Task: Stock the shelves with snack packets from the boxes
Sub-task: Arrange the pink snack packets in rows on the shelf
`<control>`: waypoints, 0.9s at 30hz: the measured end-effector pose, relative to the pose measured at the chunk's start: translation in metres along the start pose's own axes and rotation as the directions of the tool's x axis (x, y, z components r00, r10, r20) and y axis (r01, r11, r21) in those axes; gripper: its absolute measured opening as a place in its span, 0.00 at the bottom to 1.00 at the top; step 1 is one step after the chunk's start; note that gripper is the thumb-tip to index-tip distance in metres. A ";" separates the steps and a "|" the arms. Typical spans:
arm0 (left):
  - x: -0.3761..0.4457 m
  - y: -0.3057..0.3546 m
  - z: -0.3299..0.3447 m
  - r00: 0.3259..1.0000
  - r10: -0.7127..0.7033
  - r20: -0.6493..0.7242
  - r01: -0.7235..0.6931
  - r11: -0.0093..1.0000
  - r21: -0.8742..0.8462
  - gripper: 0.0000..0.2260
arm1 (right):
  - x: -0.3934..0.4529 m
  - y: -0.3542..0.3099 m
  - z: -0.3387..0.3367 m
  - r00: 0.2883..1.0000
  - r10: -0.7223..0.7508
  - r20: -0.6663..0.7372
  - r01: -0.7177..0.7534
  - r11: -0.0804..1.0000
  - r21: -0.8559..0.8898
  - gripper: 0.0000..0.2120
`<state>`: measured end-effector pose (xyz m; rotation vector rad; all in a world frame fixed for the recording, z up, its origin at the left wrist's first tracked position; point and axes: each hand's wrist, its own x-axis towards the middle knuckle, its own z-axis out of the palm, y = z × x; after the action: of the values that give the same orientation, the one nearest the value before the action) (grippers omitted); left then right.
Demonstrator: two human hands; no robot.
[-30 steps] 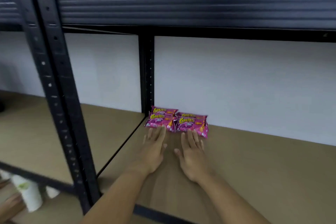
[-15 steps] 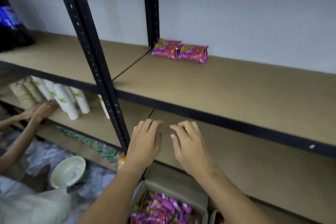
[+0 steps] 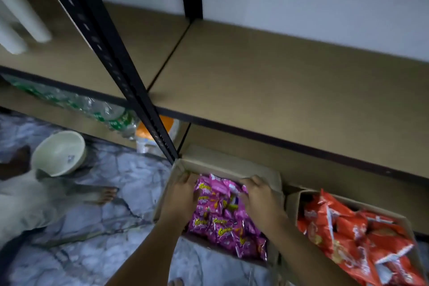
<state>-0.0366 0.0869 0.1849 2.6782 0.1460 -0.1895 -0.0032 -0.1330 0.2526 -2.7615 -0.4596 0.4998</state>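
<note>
— Where are the pink snack packets [image 3: 222, 216] found?

— They are heaped in an open cardboard box [image 3: 234, 165] set on the marble floor [image 3: 120, 193], just in front of the black shelf post [image 3: 139, 100].

— How are the hands placed?

— The left hand [image 3: 183, 195] is sunk into the box's left side, fingers curled down against the packets; the right hand [image 3: 260, 195] is laid at the far right of the heap, fingers bent over the top packets. Whether any packet is truly gripped cannot be told.

— What else is seen around the box?

— To its right a second box [image 3: 299, 199] of red packets [image 3: 348, 234] is stood. To its left a pale bowl [image 3: 60, 153] is set on the floor, and above it the brown shelf board [image 3: 290, 90] is spread.
</note>
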 end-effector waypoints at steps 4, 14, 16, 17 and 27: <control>0.030 -0.047 0.087 0.998 0.012 0.067 -0.017 0.997 0.075 0.21 | 0.042 0.030 0.102 0.994 0.009 0.113 -0.009 1.000 0.007 0.21; 0.102 -0.134 0.233 0.862 0.330 0.383 -0.471 0.802 0.367 0.31 | 0.114 0.058 0.290 0.962 -0.132 0.240 0.139 0.990 -0.014 0.33; 0.107 -0.143 0.244 0.817 0.416 0.399 -0.563 0.723 0.400 0.31 | 0.119 0.061 0.307 0.959 -0.165 0.228 0.173 0.985 -0.014 0.34; 0.110 -0.145 0.247 0.807 0.429 0.405 -0.581 0.700 0.415 0.31 | 0.121 0.062 0.312 0.959 -0.174 0.222 0.182 0.983 -0.015 0.34; 0.096 -0.136 0.235 0.899 0.223 0.377 -0.399 0.771 0.496 0.25 | 0.106 0.073 0.315 0.986 -0.123 0.109 0.134 0.987 -0.091 0.36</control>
<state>0.0140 0.1112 -0.0972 3.1519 -0.5452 -0.6110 -0.0102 -0.0889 -0.0844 -2.7847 -0.7001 0.6053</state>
